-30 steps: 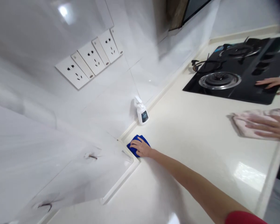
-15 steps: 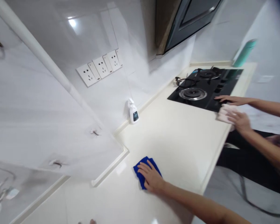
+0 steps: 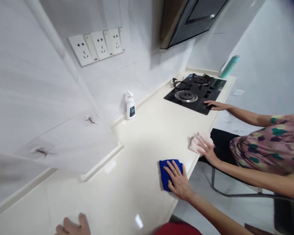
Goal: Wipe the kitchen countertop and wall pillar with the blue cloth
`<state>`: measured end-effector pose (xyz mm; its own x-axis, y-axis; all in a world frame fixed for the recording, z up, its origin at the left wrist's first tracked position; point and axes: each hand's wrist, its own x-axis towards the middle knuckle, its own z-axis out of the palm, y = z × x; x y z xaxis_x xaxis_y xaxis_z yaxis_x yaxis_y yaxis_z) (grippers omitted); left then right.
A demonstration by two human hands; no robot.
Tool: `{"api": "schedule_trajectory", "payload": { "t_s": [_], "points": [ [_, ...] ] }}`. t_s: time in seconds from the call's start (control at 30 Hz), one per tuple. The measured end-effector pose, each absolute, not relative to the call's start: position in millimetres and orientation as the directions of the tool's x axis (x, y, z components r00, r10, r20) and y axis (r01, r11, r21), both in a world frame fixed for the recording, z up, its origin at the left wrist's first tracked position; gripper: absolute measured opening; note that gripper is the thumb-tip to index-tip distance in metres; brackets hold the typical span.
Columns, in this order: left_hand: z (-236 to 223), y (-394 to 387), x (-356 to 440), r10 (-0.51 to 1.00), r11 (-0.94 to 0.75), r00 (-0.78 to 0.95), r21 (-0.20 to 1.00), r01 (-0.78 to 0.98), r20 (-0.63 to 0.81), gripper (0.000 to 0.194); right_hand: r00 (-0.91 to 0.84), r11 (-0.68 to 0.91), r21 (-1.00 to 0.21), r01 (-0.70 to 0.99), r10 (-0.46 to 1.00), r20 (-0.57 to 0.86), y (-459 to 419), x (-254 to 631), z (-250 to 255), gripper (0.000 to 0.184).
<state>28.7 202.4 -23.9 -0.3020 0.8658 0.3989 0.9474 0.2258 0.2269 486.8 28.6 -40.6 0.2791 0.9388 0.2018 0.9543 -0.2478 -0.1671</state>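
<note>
My right hand (image 3: 180, 183) presses down on a folded blue cloth (image 3: 164, 179) near the front edge of the pale countertop (image 3: 137, 147). Its fingers lie spread over the cloth, holding it against the surface. At the bottom edge my left hand (image 3: 73, 227) shows only in part, fingers a little bent and apart, with nothing seen in it. Across the counter, a co-worker's hand (image 3: 208, 151) rests on a pale pink cloth (image 3: 196, 143) at the front edge. That person's other hand (image 3: 217, 105) touches the corner of the black gas stove (image 3: 198, 106).
A white spray bottle (image 3: 130, 107) stands against the back wall, below the sockets (image 3: 100, 45). Behind the stove is a teal cylinder (image 3: 229, 68). A dark cabinet (image 3: 193, 23) hangs above. A wall corner with a raised edge strip (image 3: 103, 163) juts out on the left.
My right hand has slid the blue cloth toward the front edge. My left hand shows more. The co-worker's pink cloth has moved from the stove's corner along the edge toward me. The view has shifted.
</note>
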Motion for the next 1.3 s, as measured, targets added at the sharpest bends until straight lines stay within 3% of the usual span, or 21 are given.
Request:
{"api": "schedule_trajectory", "payload": {
  "t_s": [0.23,0.5,0.67,0.8,1.0,1.07,1.17,1.3],
  "points": [
    [-18.1,196.2,36.4,0.857,0.257,-0.339,0.249,0.934,0.388,0.073,0.308,-0.284,-0.131,0.95,0.92,0.24,105.6,457.6,-47.0,0.07],
    [-14.4,191.7,36.6,0.847,0.253,-0.33,0.229,0.94,0.417,0.07,0.223,-0.195,-0.215,0.957,0.968,0.114,238.6,338.4,-15.3,0.073],
    [-17.5,191.1,32.3,0.853,0.274,-0.348,0.233,0.933,0.388,0.068,-0.131,0.13,-0.303,0.944,0.991,0.017,223.6,248.2,-2.4,0.08],
    [-20.1,189.4,28.9,0.866,0.283,-0.358,0.248,0.926,0.349,0.069,-0.448,0.395,-0.438,0.807,0.894,-0.019,182.5,210.9,4.5,0.081],
    [-23.9,185.9,26.3,0.865,0.293,-0.389,0.31,0.905,0.318,0.069,-0.676,0.573,-0.586,0.572,0.735,0.059,147.6,212.1,-5.6,0.083],
    [-23.8,184.4,23.5,0.859,0.286,-0.394,0.331,0.899,0.327,0.067,-0.643,0.546,-0.659,0.517,0.756,0.122,142.0,222.4,-14.2,0.074],
    [-20.7,180.4,17.8,0.865,0.261,-0.394,0.393,0.882,0.31,0.06,-0.345,0.365,-0.769,0.524,0.917,0.2,126.1,249.9,-33.1,0.054],
    [-13.4,165.7,29.4,0.921,0.099,-0.264,0.486,0.868,0.285,0.052,0.023,0.189,-0.719,0.669,0.961,0.274,83.6,309.4,-64.8,0.045]
  ]
}}
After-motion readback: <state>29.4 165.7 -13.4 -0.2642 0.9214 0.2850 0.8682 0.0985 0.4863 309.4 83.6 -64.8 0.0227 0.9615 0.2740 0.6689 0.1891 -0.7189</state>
